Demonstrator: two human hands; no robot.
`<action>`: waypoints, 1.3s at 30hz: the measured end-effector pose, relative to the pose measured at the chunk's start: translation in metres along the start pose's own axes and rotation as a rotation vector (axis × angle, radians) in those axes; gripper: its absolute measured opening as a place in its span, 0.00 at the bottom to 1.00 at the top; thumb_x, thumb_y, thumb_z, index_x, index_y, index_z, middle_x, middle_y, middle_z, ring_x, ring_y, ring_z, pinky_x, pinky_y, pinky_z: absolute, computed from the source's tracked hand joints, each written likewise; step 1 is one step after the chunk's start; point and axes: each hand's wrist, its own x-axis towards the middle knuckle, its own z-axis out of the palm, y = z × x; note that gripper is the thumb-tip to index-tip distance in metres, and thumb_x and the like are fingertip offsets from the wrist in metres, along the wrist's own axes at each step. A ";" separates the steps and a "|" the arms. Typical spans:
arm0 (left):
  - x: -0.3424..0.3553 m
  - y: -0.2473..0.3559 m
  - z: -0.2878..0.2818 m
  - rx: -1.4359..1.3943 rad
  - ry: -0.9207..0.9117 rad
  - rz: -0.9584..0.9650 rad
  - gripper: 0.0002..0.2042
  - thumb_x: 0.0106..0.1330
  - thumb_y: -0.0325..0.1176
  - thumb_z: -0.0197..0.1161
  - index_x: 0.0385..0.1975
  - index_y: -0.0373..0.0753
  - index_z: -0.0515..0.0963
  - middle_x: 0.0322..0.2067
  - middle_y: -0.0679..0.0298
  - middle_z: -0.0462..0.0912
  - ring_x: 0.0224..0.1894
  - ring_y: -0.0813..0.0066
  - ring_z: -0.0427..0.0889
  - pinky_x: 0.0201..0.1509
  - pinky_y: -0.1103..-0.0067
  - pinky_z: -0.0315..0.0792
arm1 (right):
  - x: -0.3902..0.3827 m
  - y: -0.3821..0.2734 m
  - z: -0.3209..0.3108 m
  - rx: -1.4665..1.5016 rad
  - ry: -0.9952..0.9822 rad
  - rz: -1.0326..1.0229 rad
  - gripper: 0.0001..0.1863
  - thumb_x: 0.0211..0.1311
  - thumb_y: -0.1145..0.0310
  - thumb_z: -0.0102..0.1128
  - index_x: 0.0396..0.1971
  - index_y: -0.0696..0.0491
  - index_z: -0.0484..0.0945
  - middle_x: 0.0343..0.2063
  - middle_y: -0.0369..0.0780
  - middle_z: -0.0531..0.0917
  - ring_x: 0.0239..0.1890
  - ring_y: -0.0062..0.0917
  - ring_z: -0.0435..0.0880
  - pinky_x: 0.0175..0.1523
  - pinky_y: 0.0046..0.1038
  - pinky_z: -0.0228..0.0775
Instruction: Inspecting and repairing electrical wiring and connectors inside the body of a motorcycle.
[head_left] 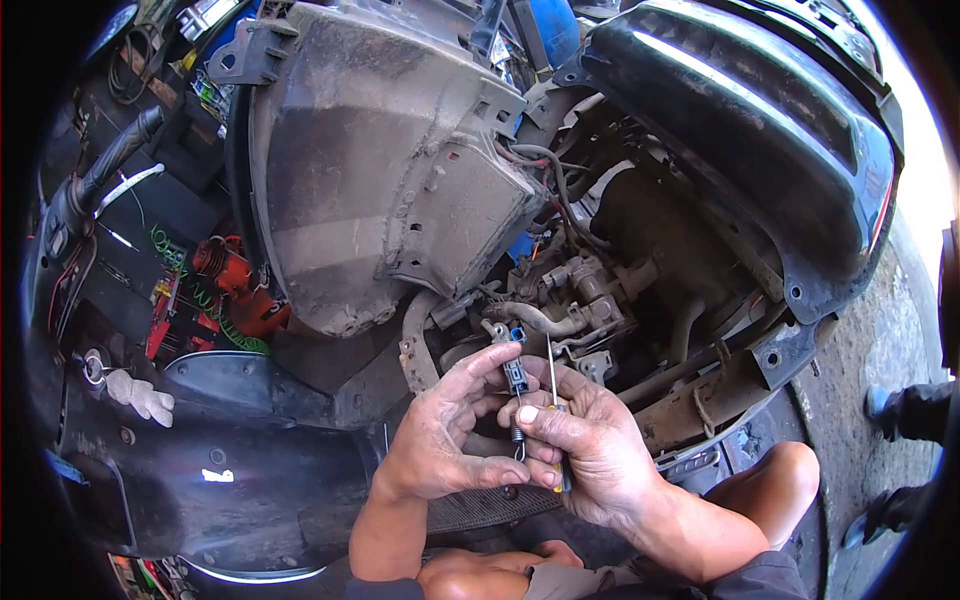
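Note:
My left hand (437, 425) is curled, its fingertips at a small dark elongated part (516, 376) with a bit of blue at its upper end. A thin rod and a small coil spring (518, 434) ending in a wire loop hang below that part. My right hand (600, 450) grips a screwdriver (553, 375), its thin shaft pointing up and its yellow-and-dark handle mostly covered by my fingers. The right thumb lies close to the spring; whether it touches it, I cannot tell. Both hands are just in front of the exposed engine parts (592, 295) of a scooter.
A dusty dark plastic panel (350, 160) stands up beyond my hands. Glossy black bodywork (770, 140) covers the right side. Past the left side lie a red tool (235, 280) and a green coiled hose (205, 305). A key with a grey fob (140, 395) hangs nearby. Another person's legs (910, 415) show far right.

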 end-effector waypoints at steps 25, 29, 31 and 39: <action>-0.003 0.028 -0.013 -0.033 0.087 -0.036 0.51 0.45 0.40 0.82 0.68 0.22 0.61 0.56 0.50 0.75 0.59 0.64 0.77 0.65 0.69 0.71 | 0.011 0.006 0.012 -0.852 0.009 -0.441 0.26 0.64 0.78 0.61 0.62 0.60 0.69 0.39 0.37 0.79 0.41 0.17 0.79 0.48 0.20 0.74; -0.001 0.032 -0.018 0.029 0.025 -0.038 0.48 0.47 0.35 0.78 0.69 0.22 0.60 0.58 0.50 0.74 0.59 0.65 0.76 0.66 0.70 0.70 | 0.018 0.002 0.016 -0.928 0.022 -0.461 0.23 0.64 0.78 0.62 0.60 0.59 0.74 0.38 0.37 0.80 0.41 0.16 0.80 0.48 0.21 0.75; -0.002 0.033 -0.017 0.039 0.012 -0.046 0.47 0.48 0.34 0.77 0.69 0.22 0.60 0.59 0.50 0.74 0.60 0.65 0.76 0.66 0.70 0.70 | 0.018 0.002 0.017 -0.921 0.049 -0.428 0.22 0.64 0.78 0.63 0.58 0.59 0.76 0.37 0.37 0.81 0.40 0.16 0.80 0.48 0.21 0.75; -0.004 0.018 -0.005 0.103 0.084 0.115 0.43 0.53 0.41 0.76 0.66 0.25 0.64 0.52 0.54 0.76 0.55 0.68 0.77 0.63 0.71 0.71 | 0.015 0.005 0.017 -0.869 0.123 -0.390 0.17 0.64 0.77 0.64 0.53 0.60 0.77 0.34 0.35 0.81 0.38 0.14 0.78 0.46 0.20 0.74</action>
